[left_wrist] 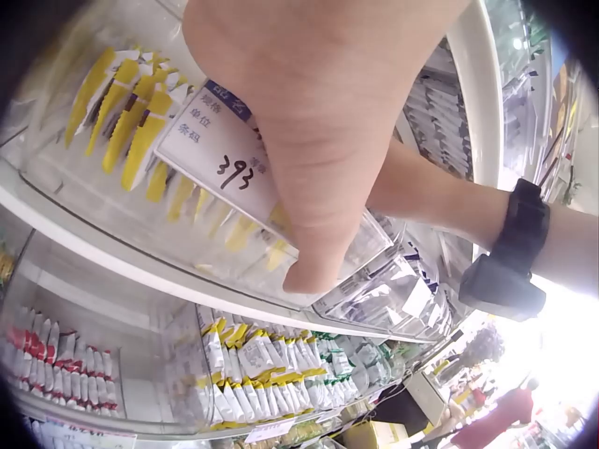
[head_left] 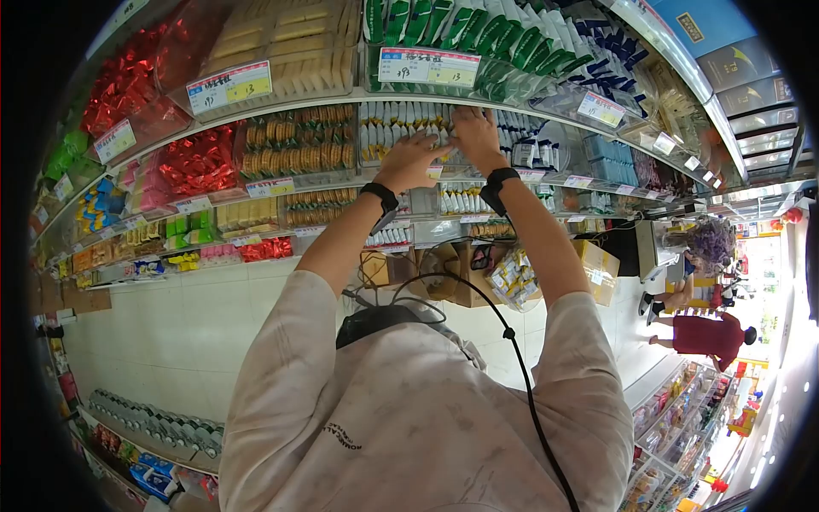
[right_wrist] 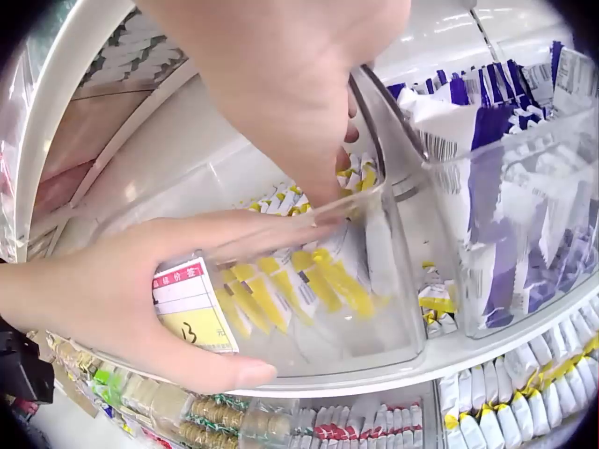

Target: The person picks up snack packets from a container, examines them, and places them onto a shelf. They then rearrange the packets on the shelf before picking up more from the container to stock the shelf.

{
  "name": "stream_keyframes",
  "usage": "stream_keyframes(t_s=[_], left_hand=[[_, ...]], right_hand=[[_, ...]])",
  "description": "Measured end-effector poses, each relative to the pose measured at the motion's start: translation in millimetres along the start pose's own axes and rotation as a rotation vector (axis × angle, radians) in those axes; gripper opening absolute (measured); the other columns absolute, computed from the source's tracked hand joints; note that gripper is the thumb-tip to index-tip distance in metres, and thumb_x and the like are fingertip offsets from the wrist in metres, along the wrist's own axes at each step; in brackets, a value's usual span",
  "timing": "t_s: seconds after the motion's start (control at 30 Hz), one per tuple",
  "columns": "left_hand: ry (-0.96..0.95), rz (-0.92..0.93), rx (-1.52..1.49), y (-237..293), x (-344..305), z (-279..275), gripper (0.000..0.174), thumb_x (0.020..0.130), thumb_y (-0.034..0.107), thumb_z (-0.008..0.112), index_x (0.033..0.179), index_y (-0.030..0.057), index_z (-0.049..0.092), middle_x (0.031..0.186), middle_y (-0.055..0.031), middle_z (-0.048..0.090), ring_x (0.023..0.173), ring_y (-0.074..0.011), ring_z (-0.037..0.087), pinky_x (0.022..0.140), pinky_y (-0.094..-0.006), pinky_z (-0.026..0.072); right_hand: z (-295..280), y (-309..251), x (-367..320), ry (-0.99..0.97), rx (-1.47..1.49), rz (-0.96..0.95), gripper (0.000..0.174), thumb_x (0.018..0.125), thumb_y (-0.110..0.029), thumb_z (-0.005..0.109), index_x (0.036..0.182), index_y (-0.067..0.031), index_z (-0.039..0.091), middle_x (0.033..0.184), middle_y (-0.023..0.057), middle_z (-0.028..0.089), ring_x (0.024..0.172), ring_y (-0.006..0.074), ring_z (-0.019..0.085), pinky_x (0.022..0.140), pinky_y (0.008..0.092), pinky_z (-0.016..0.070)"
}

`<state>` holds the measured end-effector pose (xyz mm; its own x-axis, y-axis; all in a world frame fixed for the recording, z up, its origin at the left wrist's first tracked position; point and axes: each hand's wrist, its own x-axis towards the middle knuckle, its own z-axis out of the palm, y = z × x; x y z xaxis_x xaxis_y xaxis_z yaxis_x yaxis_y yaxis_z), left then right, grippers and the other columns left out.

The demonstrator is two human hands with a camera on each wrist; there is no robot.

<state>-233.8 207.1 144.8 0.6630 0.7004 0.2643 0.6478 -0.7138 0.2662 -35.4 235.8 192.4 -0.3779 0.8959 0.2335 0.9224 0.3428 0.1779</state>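
A clear plastic bin (right_wrist: 398,337) on the middle shelf holds rows of small white packets with yellow ends (right_wrist: 248,295). My left hand (head_left: 409,162) lies over the bin's front wall, its thumb outside by the price tag (right_wrist: 192,304). The left fingers stretch inside above the packets. Beside it, my right hand (head_left: 478,136) reaches down into the right end of the same bin. Its thumb points down among the packets near the side wall, and the other fingertips are partly hidden. I cannot tell whether it pinches a packet.
A bin of white and purple packets (right_wrist: 496,196) stands to the right. Round biscuits (head_left: 299,149) fill the bin at left. Green packets (head_left: 426,21) sit on the shelf above. Cardboard boxes (head_left: 597,269) stand on the floor below. A person in dark red (head_left: 708,335) is farther right.
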Motion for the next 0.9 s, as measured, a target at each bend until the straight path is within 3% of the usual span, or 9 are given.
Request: stream_keyframes(t_s=[0.23,0.27,0.37,0.57,0.67,0.77,0.87,0.9], left_hand=[[-0.063,-0.060,0.011,3.8,-0.8,-2.9,0.075,0.071,0.035,0.081,0.142,0.0253,0.059,0.149,-0.0073,0.051,0.141,-0.0325,0.044,0.114,-0.0496,0.0405],[-0.072,-0.073,0.014,4.8,0.1,-5.2,0.074,0.071,0.036,0.081,0.141,0.0244,0.059,0.149,-0.0073,0.051,0.141,-0.0324,0.044,0.114,-0.0497,0.0404],[-0.048,-0.072,0.020,2.7,0.6,1.1,0.075,0.070,0.037,0.081,0.141,0.0224,0.060,0.150,-0.0076,0.050,0.141,-0.0324,0.044,0.114,-0.0496,0.0404],[-0.028,-0.065,0.005,-0.7,1.2,7.1,0.076,0.069,0.036,0.082,0.140,0.0218,0.060,0.151,-0.0080,0.050,0.141,-0.0321,0.044,0.114,-0.0491,0.0411],[-0.050,-0.084,-0.009,2.9,0.3,-0.2,0.075,0.068,0.036,0.082,0.138,0.0209,0.061,0.150,-0.0081,0.051,0.141,-0.0323,0.045,0.114,-0.0486,0.0416],[-0.054,-0.079,0.006,4.5,-0.2,-4.3,0.074,0.068,0.036,0.082,0.138,0.0209,0.062,0.150,-0.0082,0.050,0.141,-0.0328,0.044,0.113,-0.0487,0.0421],[-0.016,-0.051,0.013,-0.4,0.2,6.2,0.075,0.068,0.036,0.082,0.139,0.0216,0.060,0.151,-0.0084,0.049,0.141,-0.0330,0.044,0.113,-0.0494,0.0422],[-0.014,-0.053,0.015,-0.6,0.1,7.7,0.075,0.068,0.036,0.082,0.139,0.0218,0.060,0.152,-0.0085,0.049,0.141,-0.0330,0.044,0.113,-0.0495,0.0422]], right_hand=[[1.7,6.4,-1.1,-0.067,-0.034,-0.034,0.033,0.078,-0.023,0.081,0.106,-0.0080,0.071,0.137,0.0097,0.057,0.139,0.0298,0.044,0.117,0.0543,0.0296],[5.2,8.5,-3.1,-0.088,-0.079,-0.054,0.032,0.077,-0.024,0.082,0.105,-0.0103,0.074,0.144,0.0101,0.052,0.143,0.0285,0.038,0.120,0.0578,0.0251],[-13.2,2.7,-4.5,-0.252,-0.105,-0.052,0.036,0.075,-0.028,0.084,0.107,-0.0145,0.075,0.148,0.0092,0.049,0.144,0.0271,0.037,0.121,0.0601,0.0220],[-12.8,-4.5,1.1,-0.354,-0.183,-0.023,0.038,0.076,-0.028,0.084,0.112,-0.0184,0.075,0.138,0.0081,0.057,0.142,0.0261,0.039,0.122,0.0606,0.0196],[-11.1,1.0,-8.0,-0.163,0.071,-0.062,0.026,0.083,-0.013,0.070,0.109,-0.0152,0.076,0.121,0.0096,0.066,0.132,0.0274,0.050,0.121,0.0618,0.0176],[-18.0,0.7,-11.7,-0.050,0.246,-0.049,0.029,0.086,-0.008,0.065,0.114,-0.0127,0.072,0.114,0.0143,0.068,0.119,0.0335,0.059,0.119,0.0573,0.0266],[-25.9,-2.2,-2.4,0.199,0.470,-0.046,0.029,0.086,-0.006,0.063,0.114,-0.0073,0.069,0.108,0.0194,0.068,0.107,0.0405,0.063,0.110,0.0518,0.0394],[-24.7,-2.8,0.7,0.166,0.419,-0.015,0.031,0.087,-0.005,0.062,0.117,-0.0062,0.067,0.108,0.0204,0.068,0.105,0.0417,0.063,0.106,0.0510,0.0421]])
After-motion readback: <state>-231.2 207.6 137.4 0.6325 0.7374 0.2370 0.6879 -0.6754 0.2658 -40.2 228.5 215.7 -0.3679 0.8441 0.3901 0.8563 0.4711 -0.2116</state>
